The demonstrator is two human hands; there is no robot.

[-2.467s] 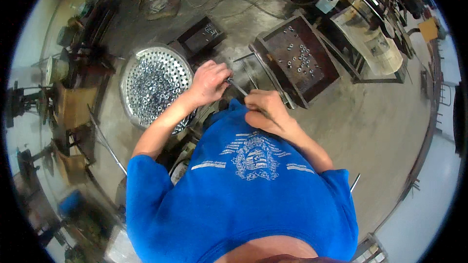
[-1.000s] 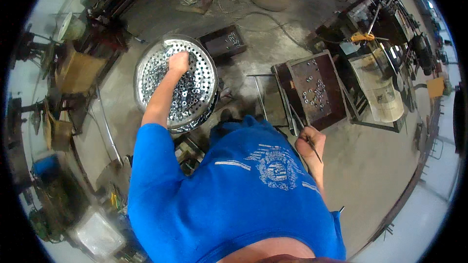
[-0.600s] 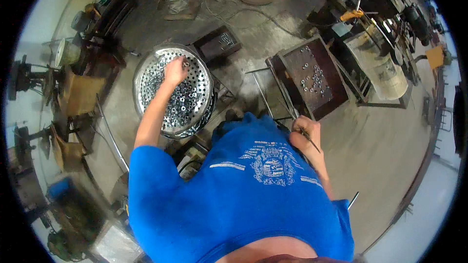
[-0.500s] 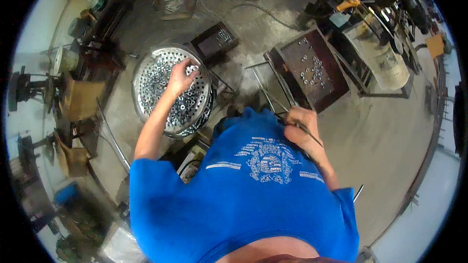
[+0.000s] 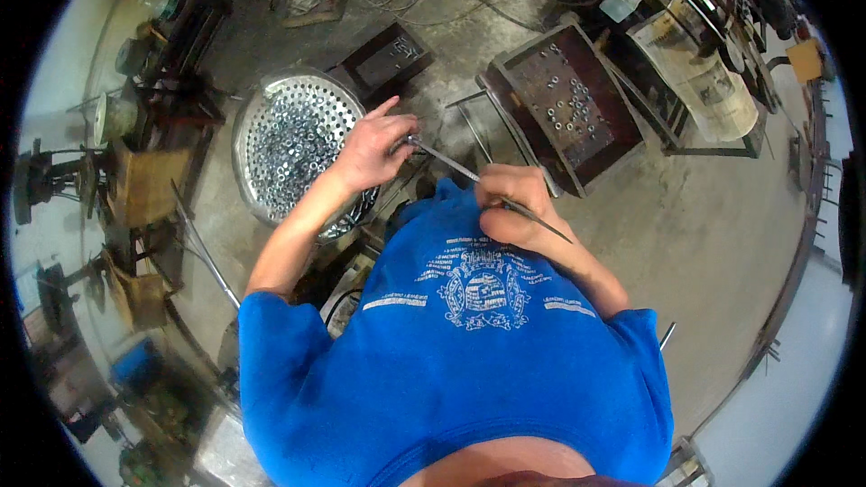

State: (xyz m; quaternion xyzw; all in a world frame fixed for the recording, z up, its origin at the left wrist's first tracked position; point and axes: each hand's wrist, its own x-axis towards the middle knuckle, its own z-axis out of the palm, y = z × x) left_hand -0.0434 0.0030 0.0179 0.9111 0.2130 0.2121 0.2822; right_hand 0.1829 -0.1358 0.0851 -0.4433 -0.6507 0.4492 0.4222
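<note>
Here, thin metal rod (image 5: 469, 176) slanting upper-left to lower-right, both hands grasping it, left hand (image 5: 374, 149) at tip, right hand (image 5: 510, 207) mid-shaft

- The left hand (image 5: 368, 151) pinches the far tip of a thin grey metal rod (image 5: 451, 167), just beside the round perforated metal pan (image 5: 262, 117) heaped with small shiny nuts (image 5: 293, 140).
- The right hand (image 5: 510, 207) grips the same rod nearer the blue printed shirt (image 5: 451, 352).
- A rusty rectangular metal tray (image 5: 564, 113) holding scattered nuts stands on the concrete floor (image 5: 713, 234) to the right.
</note>
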